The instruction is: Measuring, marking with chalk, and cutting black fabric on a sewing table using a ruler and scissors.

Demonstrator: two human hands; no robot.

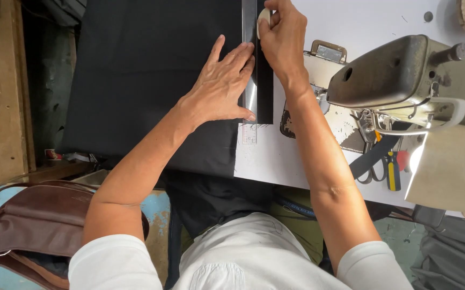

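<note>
**Chalk and ruler on black cloth at the sewing table**

The left hand (222,86) lies flat and spread on the black fabric (146,75), its fingertips pressing down a clear ruler (250,102) that runs along the cloth's right edge on the white table (350,21). The right hand (283,40) is closed in a pinch around a pale piece of tailor's chalk (263,17), held against the ruler's far end. The fabric looks soft, light and limp, likely to creep or wrinkle unless pinned under a flat palm; the ruler is stiff and smooth, so it may slide. The chalk seems brittle, best gripped near its edge. A sewing machine (398,75) stands to the right, scissors (374,169) below it, a brown leather bag (34,225) lower left.
</note>
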